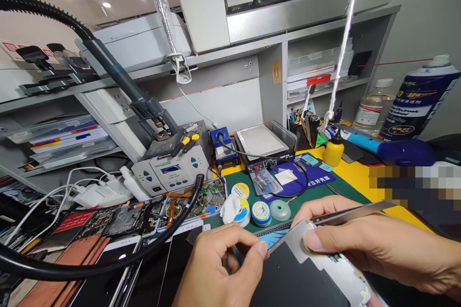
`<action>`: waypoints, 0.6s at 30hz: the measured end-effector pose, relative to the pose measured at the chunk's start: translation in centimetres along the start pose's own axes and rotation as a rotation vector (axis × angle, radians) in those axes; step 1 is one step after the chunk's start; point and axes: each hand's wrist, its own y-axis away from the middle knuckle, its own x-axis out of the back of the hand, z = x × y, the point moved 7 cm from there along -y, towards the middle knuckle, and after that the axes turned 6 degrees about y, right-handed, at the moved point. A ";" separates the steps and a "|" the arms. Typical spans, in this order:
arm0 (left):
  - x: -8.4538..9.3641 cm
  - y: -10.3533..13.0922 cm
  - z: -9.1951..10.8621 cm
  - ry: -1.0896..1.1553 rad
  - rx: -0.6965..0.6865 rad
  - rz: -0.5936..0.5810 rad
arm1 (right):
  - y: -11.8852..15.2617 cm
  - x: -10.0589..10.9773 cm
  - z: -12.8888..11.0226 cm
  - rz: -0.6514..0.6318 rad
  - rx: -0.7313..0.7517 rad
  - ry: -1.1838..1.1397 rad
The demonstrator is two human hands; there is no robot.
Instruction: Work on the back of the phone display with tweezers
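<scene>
Opened phone (pixel 309 273) at bench near edge: left hand (pixel 219 268) pinches its corner, right hand (pixel 363 244) grips tweezers (pixel 345 213), thumb pressing the frame. Looks mid-disassembly; steady prying needed.

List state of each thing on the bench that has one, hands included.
left hand: pinching the top edge of the opened phone
right hand: holds tweezers, thumb pressed on the phone
opened phone: back off, lying flat, metal frame exposed
yellow squeeze bottle: upright, capped
spray can: lying tilted, cap on
solder spools: lying flat on the green mat
</scene>
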 end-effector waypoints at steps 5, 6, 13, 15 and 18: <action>-0.6 -0.1 -1.2 0.102 0.111 -0.125 | -0.1 0.3 0.0 0.001 0.005 -0.045; -0.7 -0.1 -1.4 0.120 0.121 -0.138 | -0.1 0.3 0.0 -0.002 0.003 -0.051; -0.8 -0.1 -1.4 0.251 0.135 -0.143 | 0.0 0.0 -0.1 -0.025 0.022 -0.103; -0.8 -0.1 -1.4 0.266 0.140 -0.147 | -0.1 -0.1 0.0 -0.041 0.022 -0.136; -0.9 -0.2 -1.7 0.284 0.168 -0.169 | -0.2 -0.5 0.0 -0.100 0.015 -0.151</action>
